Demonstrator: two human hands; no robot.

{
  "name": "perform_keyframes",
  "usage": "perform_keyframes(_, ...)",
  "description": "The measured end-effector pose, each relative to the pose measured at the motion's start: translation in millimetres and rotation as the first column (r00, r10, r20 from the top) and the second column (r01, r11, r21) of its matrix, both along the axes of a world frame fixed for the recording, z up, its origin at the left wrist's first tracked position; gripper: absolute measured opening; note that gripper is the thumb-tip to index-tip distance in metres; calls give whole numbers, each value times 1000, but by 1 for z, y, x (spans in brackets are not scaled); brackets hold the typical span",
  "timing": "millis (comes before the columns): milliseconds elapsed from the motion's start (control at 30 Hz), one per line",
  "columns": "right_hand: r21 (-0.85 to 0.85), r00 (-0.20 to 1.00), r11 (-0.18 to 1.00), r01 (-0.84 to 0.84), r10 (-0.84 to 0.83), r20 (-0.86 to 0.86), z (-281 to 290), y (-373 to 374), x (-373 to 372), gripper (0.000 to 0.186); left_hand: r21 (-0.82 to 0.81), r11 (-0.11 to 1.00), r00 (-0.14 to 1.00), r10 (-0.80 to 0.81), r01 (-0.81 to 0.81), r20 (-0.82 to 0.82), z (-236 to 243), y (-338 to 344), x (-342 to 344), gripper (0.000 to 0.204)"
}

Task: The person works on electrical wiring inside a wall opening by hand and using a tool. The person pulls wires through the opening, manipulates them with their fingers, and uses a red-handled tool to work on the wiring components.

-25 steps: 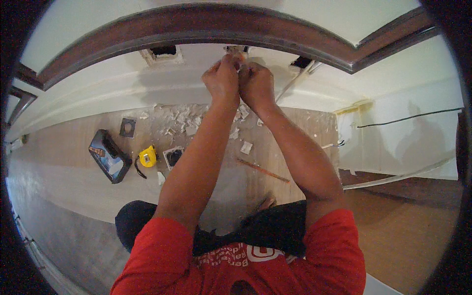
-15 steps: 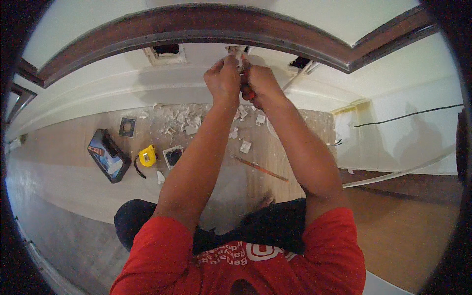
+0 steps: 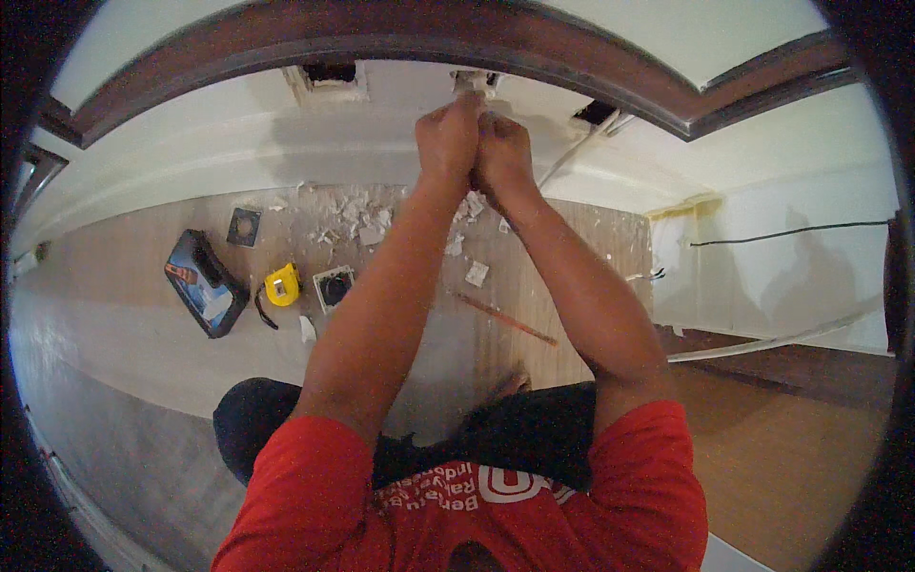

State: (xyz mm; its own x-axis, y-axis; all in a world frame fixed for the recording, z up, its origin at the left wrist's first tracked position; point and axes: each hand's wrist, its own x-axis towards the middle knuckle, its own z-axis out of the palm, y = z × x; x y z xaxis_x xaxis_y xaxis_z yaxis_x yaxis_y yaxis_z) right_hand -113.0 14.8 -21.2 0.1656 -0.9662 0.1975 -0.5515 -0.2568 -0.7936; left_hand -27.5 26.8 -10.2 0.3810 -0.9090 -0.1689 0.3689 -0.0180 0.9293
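My left hand (image 3: 448,138) and my right hand (image 3: 503,153) are closed and pressed side by side, just in front of a rough opening (image 3: 475,80) in the low white wall (image 3: 400,95). A small pale piece shows at the left fingertips, but I cannot make out what that hand holds. The right fingers hide their grip; half a second earlier a red-and-black tool handle showed there. Below my hands, broken white chips (image 3: 362,219) lie on the wood-look surface (image 3: 133,276).
Two more dark openings, left (image 3: 329,74) and right (image 3: 596,113), flank my hands. A dark wooden frame (image 3: 381,33) arches above. A yellow tape measure (image 3: 282,285), a black case (image 3: 205,284), square box parts (image 3: 334,288) and a thin orange-brown stick (image 3: 510,319) lie below.
Both hands have drawn closer together, the left shifting right. The red-and-black handle seen under the right hand is now hidden. The view has shifted slightly.
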Motion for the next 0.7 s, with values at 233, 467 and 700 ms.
perform_keyframes(233, 29, 989, 999, -26, 30, -142, 6, -17, -13, 31, -45, 993, 991, -112, 109, -74, 11, 16, 0, 22)
perform_keyframes(467, 649, 938, 761, -15, -214, 272, 63, 25, 8, 27, 51, 986, 963, -144, 159, -230, -14, 8, -1, 24)
perform_keyframes(700, 312, 932, 944, -104, -17, 361, 19, -13, -1, 29, 118, 987, 981, -124, 107, 152, 7, 7, -3, 25)
